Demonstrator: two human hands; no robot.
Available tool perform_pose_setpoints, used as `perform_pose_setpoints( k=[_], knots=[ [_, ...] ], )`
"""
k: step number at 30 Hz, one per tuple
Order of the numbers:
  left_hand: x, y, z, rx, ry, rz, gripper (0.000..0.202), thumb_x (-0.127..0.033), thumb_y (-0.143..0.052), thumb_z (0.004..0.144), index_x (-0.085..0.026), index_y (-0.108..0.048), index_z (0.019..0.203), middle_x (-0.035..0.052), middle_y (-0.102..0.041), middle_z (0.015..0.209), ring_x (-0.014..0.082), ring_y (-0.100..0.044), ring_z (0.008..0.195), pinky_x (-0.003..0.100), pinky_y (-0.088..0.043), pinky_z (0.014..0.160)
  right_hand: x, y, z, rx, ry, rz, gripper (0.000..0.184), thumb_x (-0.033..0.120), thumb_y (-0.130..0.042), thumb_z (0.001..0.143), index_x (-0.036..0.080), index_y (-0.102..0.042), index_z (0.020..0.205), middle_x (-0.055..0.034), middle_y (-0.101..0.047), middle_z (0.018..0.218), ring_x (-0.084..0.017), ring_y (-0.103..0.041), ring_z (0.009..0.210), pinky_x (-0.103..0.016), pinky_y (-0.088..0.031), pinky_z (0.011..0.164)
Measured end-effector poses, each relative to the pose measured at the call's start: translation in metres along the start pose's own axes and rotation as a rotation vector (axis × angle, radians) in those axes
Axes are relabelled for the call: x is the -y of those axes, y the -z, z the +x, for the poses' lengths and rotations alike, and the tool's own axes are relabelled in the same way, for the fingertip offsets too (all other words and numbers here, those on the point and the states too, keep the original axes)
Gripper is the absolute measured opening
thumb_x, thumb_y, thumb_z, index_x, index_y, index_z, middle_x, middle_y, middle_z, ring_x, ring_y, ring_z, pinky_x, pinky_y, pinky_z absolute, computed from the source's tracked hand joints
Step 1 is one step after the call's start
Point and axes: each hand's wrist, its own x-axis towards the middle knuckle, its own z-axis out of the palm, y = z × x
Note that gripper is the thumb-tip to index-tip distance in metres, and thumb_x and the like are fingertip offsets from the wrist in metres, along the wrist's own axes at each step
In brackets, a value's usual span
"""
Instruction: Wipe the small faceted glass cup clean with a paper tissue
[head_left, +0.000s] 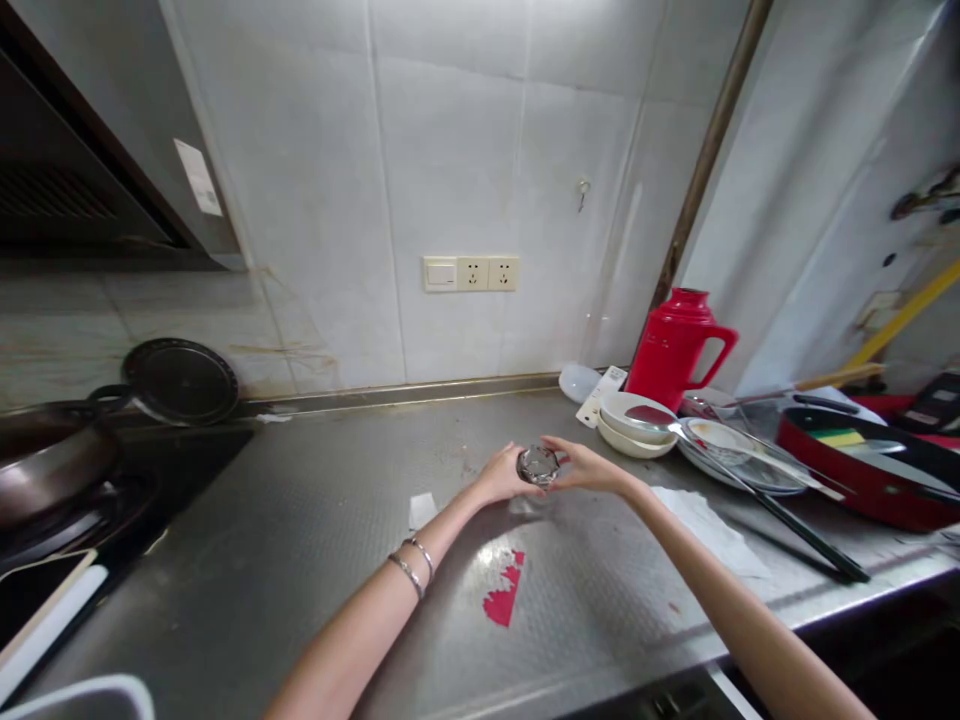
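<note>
A small, round, shiny object that looks like a glass cup (538, 465) is between both my hands, just above the metal counter (322, 530). From its left side, my left hand (498, 476) grips it with curled fingers. On the opposite side, the thumb and fingertips of my right hand (586, 467) close around its edge. Its fine details are too small to make out. Nearer to me lies a torn piece of red paper (505, 598) with a jagged edge. A small white paper piece (421, 511) rests beside my left wrist.
Bowls (637, 432), plates (739, 455), a long-handled ladle (787, 525) and a red pan (840, 480) crowd the right side. Behind them stands a red thermos (675, 345). A white cloth (709, 530) lies near my right forearm. At left, a pot (56, 465) sits on the stove.
</note>
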Motion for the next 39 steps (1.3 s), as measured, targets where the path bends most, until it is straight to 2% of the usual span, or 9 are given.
perform_pose_setpoints(
  k=[7, 15, 21, 30, 39],
  knots=[
    [-0.002, -0.016, 0.014, 0.017, -0.044, 0.079, 0.072, -0.045, -0.083, 0.049, -0.011, -0.061, 0.108, 0.0138, -0.065, 0.109, 0.0328, -0.052, 0.116, 0.040, -0.034, 0.104, -0.015, 0.005, -0.010, -0.009, -0.055, 0.004, 0.084, 0.030, -0.079, 0.054, 0.013, -0.046, 0.130, -0.0175, -0.054, 0.129, -0.029, -0.056, 0.112, -0.043, -0.048, 0.093],
    [0.001, -0.028, 0.024, 0.042, -0.065, 0.110, 0.064, -0.048, -0.080, 0.050, -0.015, -0.063, 0.102, 0.0089, -0.067, 0.102, 0.0304, -0.056, 0.110, 0.040, -0.035, 0.103, -0.025, 0.008, -0.019, -0.039, -0.097, 0.036, 0.083, 0.028, -0.078, 0.054, 0.015, -0.048, 0.129, -0.0165, -0.053, 0.130, -0.030, -0.055, 0.113, -0.043, -0.048, 0.093],
    [0.000, -0.033, 0.027, 0.051, -0.085, 0.118, 0.063, -0.049, -0.080, 0.052, -0.015, -0.063, 0.102, 0.0089, -0.067, 0.102, 0.0295, -0.057, 0.108, 0.040, -0.032, 0.105, -0.031, 0.009, -0.023, -0.043, -0.094, 0.038, 0.082, 0.030, -0.077, 0.055, 0.014, -0.047, 0.130, -0.0164, -0.054, 0.130, -0.030, -0.055, 0.114, -0.043, -0.048, 0.092],
    [-0.003, -0.037, 0.027, 0.067, -0.043, 0.137, 0.070, -0.051, -0.081, 0.049, -0.014, -0.062, 0.106, 0.0121, -0.065, 0.107, 0.0324, -0.052, 0.116, 0.040, -0.036, 0.103, -0.034, 0.009, -0.027, -0.032, -0.115, 0.032, 0.084, 0.031, -0.078, 0.055, 0.013, -0.046, 0.130, -0.0174, -0.053, 0.130, -0.031, -0.055, 0.113, -0.042, -0.049, 0.090],
    [0.004, -0.043, 0.028, 0.049, -0.114, 0.174, 0.062, -0.051, -0.079, 0.051, -0.016, -0.064, 0.099, 0.0064, -0.068, 0.095, 0.0272, -0.061, 0.100, 0.040, -0.031, 0.107, -0.034, 0.007, -0.029, -0.035, -0.137, 0.001, 0.083, 0.026, -0.076, 0.054, 0.015, -0.047, 0.130, -0.0160, -0.055, 0.129, -0.032, -0.055, 0.114, -0.042, -0.049, 0.090]
  ],
)
